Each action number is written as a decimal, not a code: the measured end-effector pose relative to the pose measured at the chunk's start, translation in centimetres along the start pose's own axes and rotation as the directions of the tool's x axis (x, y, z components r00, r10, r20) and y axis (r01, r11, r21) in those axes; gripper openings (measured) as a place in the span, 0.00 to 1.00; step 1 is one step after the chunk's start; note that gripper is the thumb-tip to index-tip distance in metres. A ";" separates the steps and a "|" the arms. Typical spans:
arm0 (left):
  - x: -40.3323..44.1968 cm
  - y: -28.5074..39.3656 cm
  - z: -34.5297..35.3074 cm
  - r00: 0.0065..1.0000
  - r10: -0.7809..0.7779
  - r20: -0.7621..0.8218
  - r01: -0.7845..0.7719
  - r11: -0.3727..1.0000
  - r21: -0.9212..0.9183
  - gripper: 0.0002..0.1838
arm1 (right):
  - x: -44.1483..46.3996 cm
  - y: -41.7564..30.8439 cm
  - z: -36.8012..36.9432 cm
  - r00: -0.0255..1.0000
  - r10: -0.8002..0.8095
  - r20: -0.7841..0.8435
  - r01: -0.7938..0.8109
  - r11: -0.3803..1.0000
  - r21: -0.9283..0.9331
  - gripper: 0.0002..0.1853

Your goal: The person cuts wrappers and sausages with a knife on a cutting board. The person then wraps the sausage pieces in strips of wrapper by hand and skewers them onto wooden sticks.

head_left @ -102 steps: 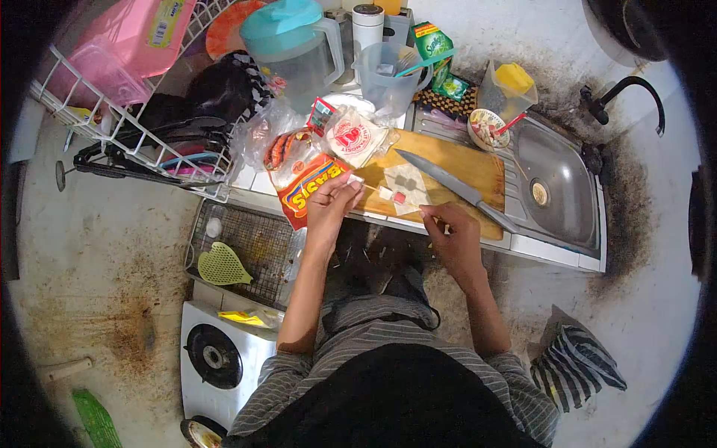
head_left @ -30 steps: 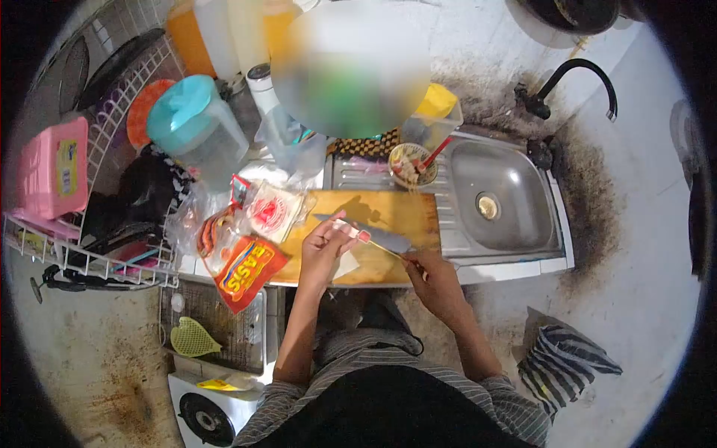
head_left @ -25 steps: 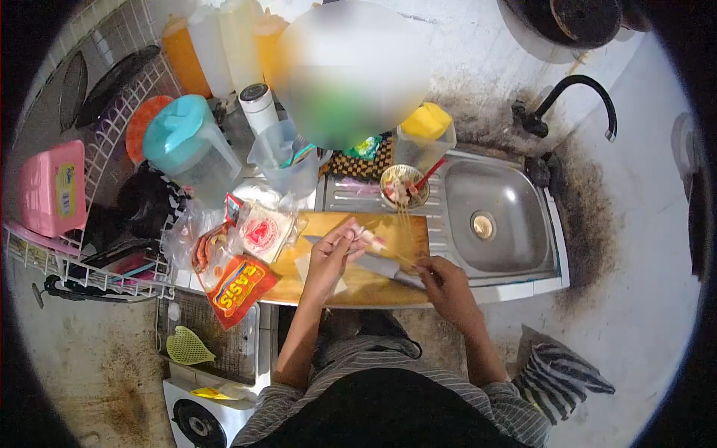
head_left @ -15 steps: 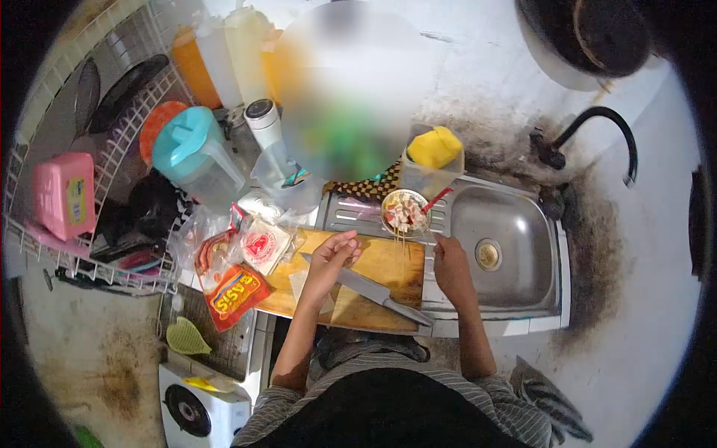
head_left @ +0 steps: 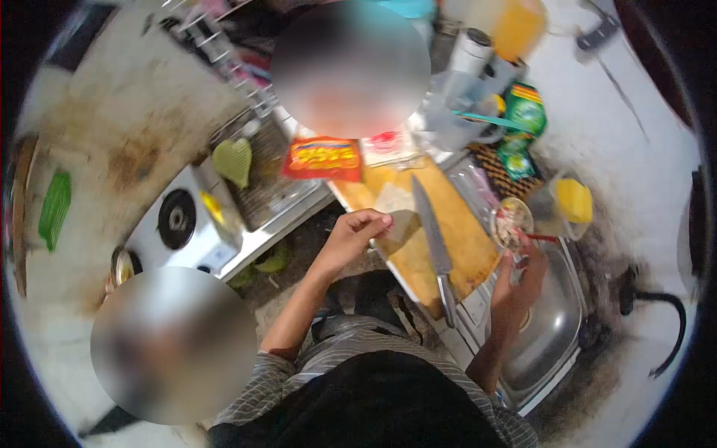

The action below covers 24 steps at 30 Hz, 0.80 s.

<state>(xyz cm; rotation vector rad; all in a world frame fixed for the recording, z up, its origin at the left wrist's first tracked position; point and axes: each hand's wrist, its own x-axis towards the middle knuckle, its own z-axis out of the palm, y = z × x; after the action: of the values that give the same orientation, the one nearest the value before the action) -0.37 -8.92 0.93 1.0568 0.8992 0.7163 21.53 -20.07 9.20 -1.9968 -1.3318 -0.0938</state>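
Note:
My left hand hovers over the near left edge of the wooden cutting board, thumb and fingertips pinched together. Whatever the pinch holds, if anything, is too small to make out. A pale thin sheet lies on the board just beyond it. To the right of that rests a large kitchen knife, its handle toward me. My right hand reaches to the near rim of a small bowl of chopped pieces, fingers stretched and thumb apart. A red spoon handle sticks out beside its fingertips.
A steel sink with a black tap lies right. Behind the board are an orange-red packet, a white packet and a clear jug. A stove stands left. Two areas are blurred out.
The view has turned to the left, bringing the stove further in. My right hand has opened from a closed pose and reached to the bowl. My left fingers have closed into a pinch.

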 end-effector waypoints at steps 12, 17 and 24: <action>-17.4 -11.3 -16.4 0.925 -0.003 -0.380 0.120 0.951 0.285 0.22 | -19.0 -12.8 21.1 0.431 -0.589 0.683 0.142 0.792 0.594 0.13; -30.4 -32.2 -25.7 0.777 -0.146 -0.612 0.536 0.664 0.522 0.27 | -34.5 0.7 38.3 -0.040 -0.637 0.770 0.435 0.683 0.587 0.14; -53.4 -49.8 -28.2 0.467 -0.686 -0.558 0.878 0.283 0.387 0.20 | -36.9 4.6 35.5 -0.025 -0.082 0.996 0.527 0.846 0.083 0.18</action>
<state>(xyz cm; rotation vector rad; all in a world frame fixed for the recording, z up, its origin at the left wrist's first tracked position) -46.42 -59.16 -37.67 0.8853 1.8490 -0.4004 -2.99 -28.45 -35.21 -1.8476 -2.8588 1.2589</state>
